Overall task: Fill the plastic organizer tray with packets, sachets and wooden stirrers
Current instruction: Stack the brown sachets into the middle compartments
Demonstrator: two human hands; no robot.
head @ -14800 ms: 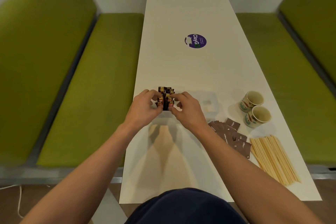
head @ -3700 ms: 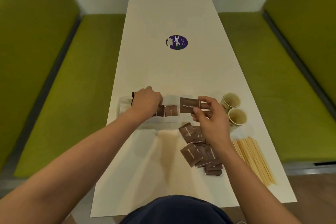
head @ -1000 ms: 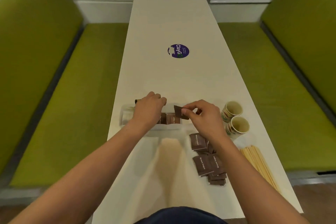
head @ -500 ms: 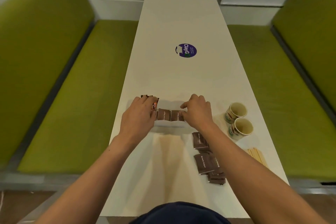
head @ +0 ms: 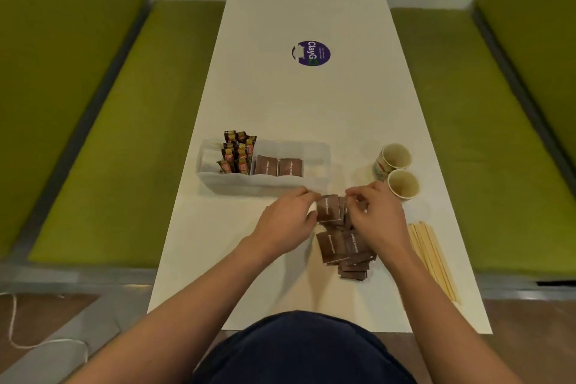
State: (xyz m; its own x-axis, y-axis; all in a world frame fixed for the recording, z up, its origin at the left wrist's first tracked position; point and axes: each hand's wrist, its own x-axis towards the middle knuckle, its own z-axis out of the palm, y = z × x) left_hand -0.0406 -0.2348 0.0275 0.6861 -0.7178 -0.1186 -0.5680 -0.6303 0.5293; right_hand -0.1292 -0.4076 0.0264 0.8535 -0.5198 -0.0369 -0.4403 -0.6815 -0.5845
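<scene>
The clear plastic organizer tray lies across the white table. Upright dark stick sachets fill its left part, and two brown packets stand side by side in the middle. Its right compartment looks bare. In front of the tray, my left hand and my right hand both pinch a brown packet, held upright above the loose pile of brown packets. Wooden stirrers lie to the right of the pile.
Two paper cups stand right of the tray, close to my right hand. A round purple sticker sits mid-table. Green bench seats flank the table on both sides. A white cable lies on the floor at lower left.
Both hands have pulled back from the tray toward me. They now hold a packet over the loose pile. Two brown packets stand uncovered in the tray.
</scene>
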